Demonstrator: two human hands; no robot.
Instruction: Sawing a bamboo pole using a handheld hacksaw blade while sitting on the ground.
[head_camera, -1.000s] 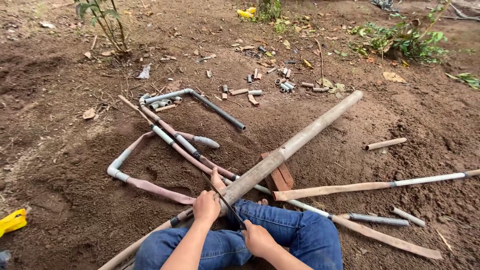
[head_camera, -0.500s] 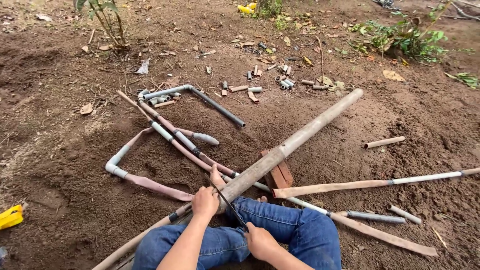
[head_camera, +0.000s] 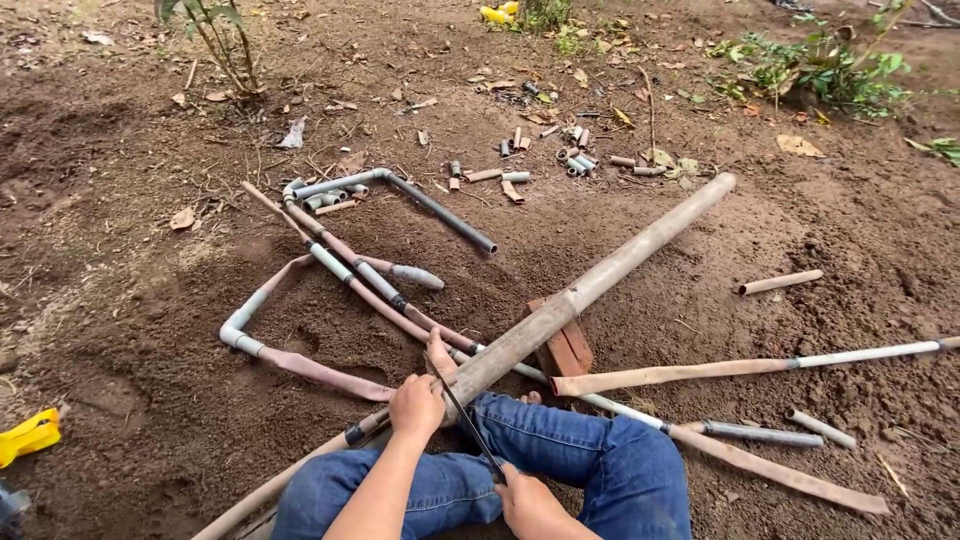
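Two hands work at six o'clock in my view. The left hand (head_camera: 417, 405) is closed around the long pipe (head_camera: 600, 275), thumb raised along its side; the right hand (head_camera: 525, 500) is clenched on the handle end of a thin dark saw blade (head_camera: 465, 418), which slants up toward eleven o'clock and meets the pipe just beside the left hand.

The long pipe is a pale, dirt-stained round tube running from seven o'clock to one o'clock, resting across a reddish brick (head_camera: 562, 345) near centre. I see blue-jeaned knees (head_camera: 560, 470) below it, pressed close against the pipe.

Open room: bare brown soil (head_camera: 120, 300) lies wide at nine o'clock and again at three o'clock beyond the brick. Toward ten o'clock the ground is crowded by a bent grey pipe run (head_camera: 330, 265) with elbows and reddish, mud-coated lengths. At four o'clock a long thin pipe (head_camera: 760, 368), half rust-coloured and half white, reaches the right edge of the frame, with shorter grey pieces (head_camera: 760, 433) below it.

At twelve o'clock, short cut pipe offcuts (head_camera: 540, 165) lie scattered, smooth and cylindrical, among dry leaves. A yellow object (head_camera: 28, 437) sits at the left edge, at eight o'clock. Green plants (head_camera: 810, 65) border the one o'clock edge.
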